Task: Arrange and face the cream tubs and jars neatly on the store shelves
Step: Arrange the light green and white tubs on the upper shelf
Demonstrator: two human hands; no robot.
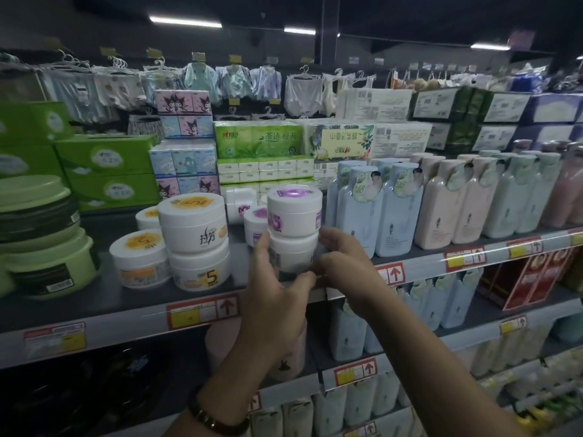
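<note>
On the dark grey store shelf, just left of the tall pale blue bottles, stood a stack of two round white plastic cream tubs with purple labels. The upper purple-lidded tub sat on the lower white tub, and both hands were on the lower one. The left hand curled its fingers round the tub's left side, thumb low at the front, and the right hand gripped the right side. The step in hand looked like facing this stack, since what seemed a barcode panel (not the brand front) showed between the fingers. The next move probably called for turning the lower tub, without tipping the one on top, until its front matched the neighbouring stack of white tubs with orange labels. Most of the lower tub's label was covered by the hands. A smaller purple-topped tub behind was half hidden, and the dim, soft picture left the small print unreadable.
</note>
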